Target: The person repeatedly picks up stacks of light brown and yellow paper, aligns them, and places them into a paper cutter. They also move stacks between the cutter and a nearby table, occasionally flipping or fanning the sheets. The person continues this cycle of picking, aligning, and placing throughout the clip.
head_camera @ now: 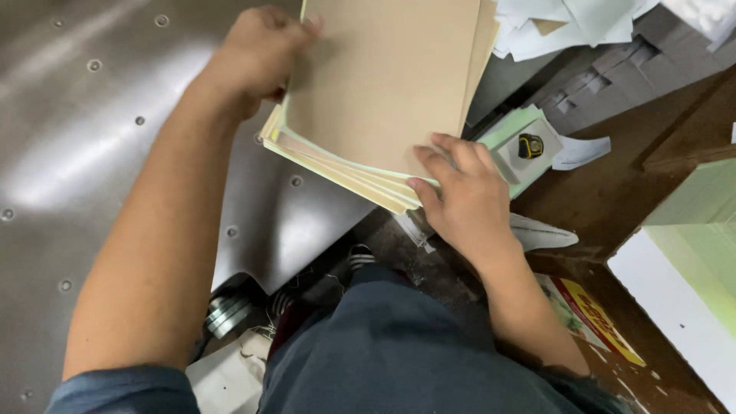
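Observation:
A thick stack of paper sheets [383, 84] topped by a brown card sheet lies at the edge of a shiny metal machine table [100, 138]. The lower sheets show pale green, yellow and white edges. My left hand [257, 54] grips the stack's far left edge, fingers curled over the top. My right hand [460, 199] holds the stack's near corner, fingers spread on the brown sheet and thumb under the edge. The stack overhangs the table's edge toward me.
A small yellow and black tape measure [530, 145] rests on a pale green pad right of the stack. Loose white paper scraps [567, 23] pile up at the top right. Pale green and white sheet stacks [690, 253] stand at the right. My dark trousers [399, 345] fill the bottom.

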